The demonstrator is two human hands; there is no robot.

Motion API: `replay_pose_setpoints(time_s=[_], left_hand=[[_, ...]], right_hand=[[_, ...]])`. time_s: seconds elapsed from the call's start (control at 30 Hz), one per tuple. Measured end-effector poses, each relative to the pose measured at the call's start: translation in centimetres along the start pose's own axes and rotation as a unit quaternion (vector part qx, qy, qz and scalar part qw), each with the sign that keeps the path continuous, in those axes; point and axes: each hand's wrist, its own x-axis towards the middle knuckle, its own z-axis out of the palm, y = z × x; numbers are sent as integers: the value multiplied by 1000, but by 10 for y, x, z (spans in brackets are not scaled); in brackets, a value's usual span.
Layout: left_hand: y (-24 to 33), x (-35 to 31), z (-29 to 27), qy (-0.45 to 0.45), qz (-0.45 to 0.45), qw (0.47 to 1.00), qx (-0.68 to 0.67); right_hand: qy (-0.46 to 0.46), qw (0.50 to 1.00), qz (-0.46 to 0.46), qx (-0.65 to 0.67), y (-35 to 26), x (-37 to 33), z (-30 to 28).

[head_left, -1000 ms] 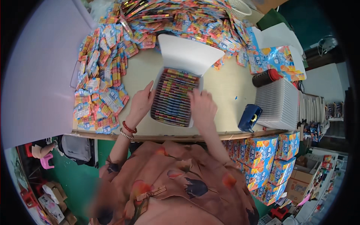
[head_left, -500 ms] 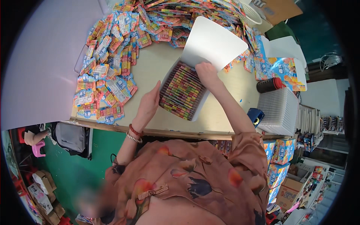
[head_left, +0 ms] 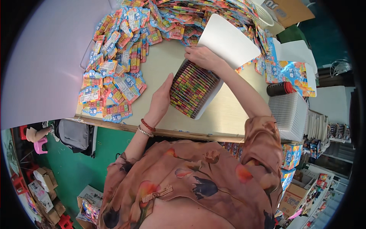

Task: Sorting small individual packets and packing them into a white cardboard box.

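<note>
My L hand (head_left: 161, 98) is at the L side of an open white box (head_left: 210, 98), fingers straight & tog., flat rather than curled, nothing gripped. My R hand (head_left: 201, 56) reaches across to the box's far end, fingers bent over its far L corner; can't tell if they pinch anything, as the fingertips are hidden. The box sits at a slant on the pale table (head_left: 225, 120), btwn my arms; its white flap (head_left: 230, 42) leans open at the far R, behind my R wrist. Inside, colourful candy packs (head_left: 192, 89) stand on edge in tight rows. More packs, loose & overlapping, form a pile (head_left: 126, 57) along the table's L side & far edge. L wrist: red bracelet (head_left: 148, 125) w/ a pale bangle (head_left: 145, 131) just below. To the R: a dark bottle (head_left: 278, 89) w/ red cap, lying next to a stack of white trays (head_left: 288, 114); beyond it, printed card (head_left: 288, 73). Far R corner: white basket (head_left: 264, 16). Lower L: grey bag (head_left: 76, 135) on green floor (head_left: 68, 168).
</note>
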Motion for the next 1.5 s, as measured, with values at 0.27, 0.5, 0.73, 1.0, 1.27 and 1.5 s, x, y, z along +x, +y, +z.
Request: replay_pose_setpoints(time_s=[0.27,0.5,0.73,1.0,1.27,1.5], left_hand=[[8,-4,-2,-83,-7,985,151],[2,-5,-12,-164,21,967,195],[0,-5,-17,-136,33,979,147],[-7,-35,-41,-128,19,987,96],[-6,-32,-43,-90,38,992,81],[58,-30,-6,-46,101,987,-114]], right_hand=[[40,995,-39,-82,-6,-28,31],[-101,995,23,3,-15,-6,-21],[-227,932,-40,279,-10,51,-2],[-223,967,-113,43,24,55,-7],[-122,988,-95,-8,-9,12,-63],[-180,921,62,340,-36,-117,-56]])
